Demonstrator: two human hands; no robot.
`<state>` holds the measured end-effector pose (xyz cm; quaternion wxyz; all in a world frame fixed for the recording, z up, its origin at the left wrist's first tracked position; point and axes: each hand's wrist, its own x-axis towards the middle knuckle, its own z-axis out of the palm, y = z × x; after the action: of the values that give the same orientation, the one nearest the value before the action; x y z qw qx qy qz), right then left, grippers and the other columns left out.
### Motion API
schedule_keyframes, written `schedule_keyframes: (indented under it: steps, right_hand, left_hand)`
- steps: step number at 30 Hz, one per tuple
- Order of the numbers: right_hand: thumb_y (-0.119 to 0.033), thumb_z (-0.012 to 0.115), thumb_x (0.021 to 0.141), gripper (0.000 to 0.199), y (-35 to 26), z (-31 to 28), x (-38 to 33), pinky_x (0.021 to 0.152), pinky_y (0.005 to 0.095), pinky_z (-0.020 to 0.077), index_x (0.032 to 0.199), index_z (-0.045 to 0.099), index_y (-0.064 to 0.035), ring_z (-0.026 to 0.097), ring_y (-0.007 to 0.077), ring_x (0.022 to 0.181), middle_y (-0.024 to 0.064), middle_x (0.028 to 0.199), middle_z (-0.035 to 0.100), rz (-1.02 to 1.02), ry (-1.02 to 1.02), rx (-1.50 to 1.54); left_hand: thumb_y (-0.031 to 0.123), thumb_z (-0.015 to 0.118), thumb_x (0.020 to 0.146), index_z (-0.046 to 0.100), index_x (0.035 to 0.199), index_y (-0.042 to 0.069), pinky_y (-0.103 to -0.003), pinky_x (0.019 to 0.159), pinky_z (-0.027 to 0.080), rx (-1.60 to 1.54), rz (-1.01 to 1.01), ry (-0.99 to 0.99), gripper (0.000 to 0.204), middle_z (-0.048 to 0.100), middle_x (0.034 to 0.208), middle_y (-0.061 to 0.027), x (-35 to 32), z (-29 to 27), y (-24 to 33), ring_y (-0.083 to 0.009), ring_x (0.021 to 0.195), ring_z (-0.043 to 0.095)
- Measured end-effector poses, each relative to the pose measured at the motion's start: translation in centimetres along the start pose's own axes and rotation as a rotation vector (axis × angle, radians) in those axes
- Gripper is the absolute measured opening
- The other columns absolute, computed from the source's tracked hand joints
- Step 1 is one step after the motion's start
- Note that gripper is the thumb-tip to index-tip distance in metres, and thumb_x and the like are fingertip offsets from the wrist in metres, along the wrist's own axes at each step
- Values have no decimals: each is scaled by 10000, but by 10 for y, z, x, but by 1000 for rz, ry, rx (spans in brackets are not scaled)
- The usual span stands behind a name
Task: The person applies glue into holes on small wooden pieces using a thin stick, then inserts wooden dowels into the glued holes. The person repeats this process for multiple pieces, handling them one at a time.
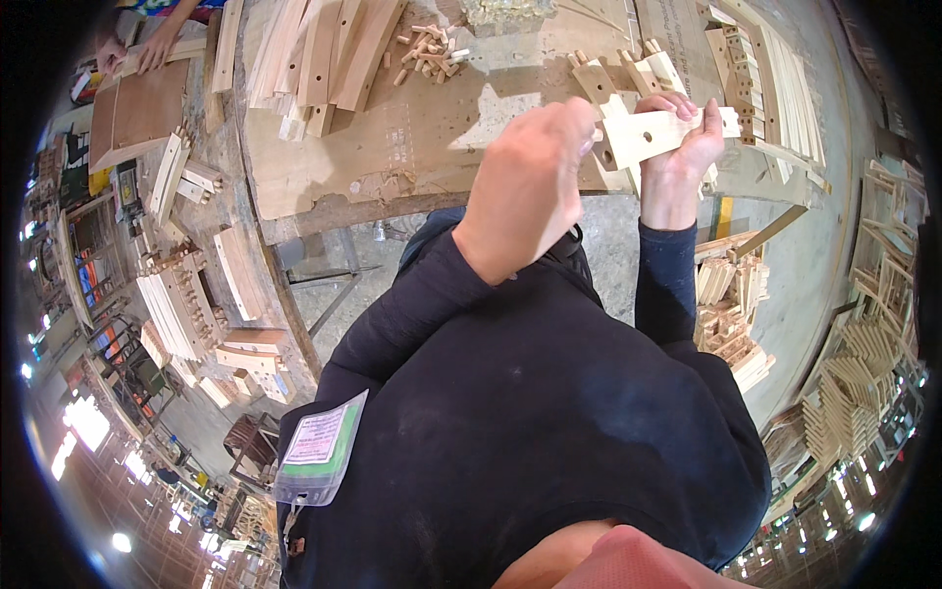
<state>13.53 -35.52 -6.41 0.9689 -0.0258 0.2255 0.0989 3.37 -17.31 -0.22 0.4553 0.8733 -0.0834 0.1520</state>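
We hold a pale wooden piece with drilled holes above the near edge of the workbench. Our right hand grips it from below, fingers curled over its top edge and thumb wrapped round the underside. Our left hand is closed against the piece's left end, fingers bunched together; whether they pinch anything there we cannot tell, as the back of the hand hides them. A small heap of dowels lies farther back on the bench, beside a stack of slats. At the far left corner, another person's hands rest on a board.
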Motion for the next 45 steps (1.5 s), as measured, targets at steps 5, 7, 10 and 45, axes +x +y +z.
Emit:
schedule_keyframes:
  steps: [5,7,10,45]
  right_hand:
    - [-400,479,977,391,5,2,9,602,301,448,728,412,-107,459,135,564,0,604,439,-65,-24,-32]
    - [-404,495,972,390,5,3,10,600,301,447,727,417,-110,458,131,560,-4,605,441,-70,-45,-42]
    - [-409,519,963,387,6,6,8,597,299,444,731,425,-114,460,123,557,-12,607,443,-106,-47,-63]
    - [-437,455,985,399,20,-17,-1,609,301,435,735,395,-132,462,126,583,-13,623,430,-206,-33,-166]
  left_hand:
    - [23,654,944,579,1044,28,-271,634,495,-285,-191,74,125,696,846,-113,4,-4,-6,-143,694,640]
    - [38,652,953,580,1048,25,-264,632,489,-331,-242,46,120,693,827,-105,5,-7,-7,-116,691,625]
    - [74,633,973,581,1037,18,-285,620,482,-295,-240,-34,100,665,783,-113,3,-9,-13,-135,664,608]
    - [88,611,900,514,897,64,-446,542,451,150,-78,-169,100,618,715,-145,-3,-15,-24,-368,640,613]
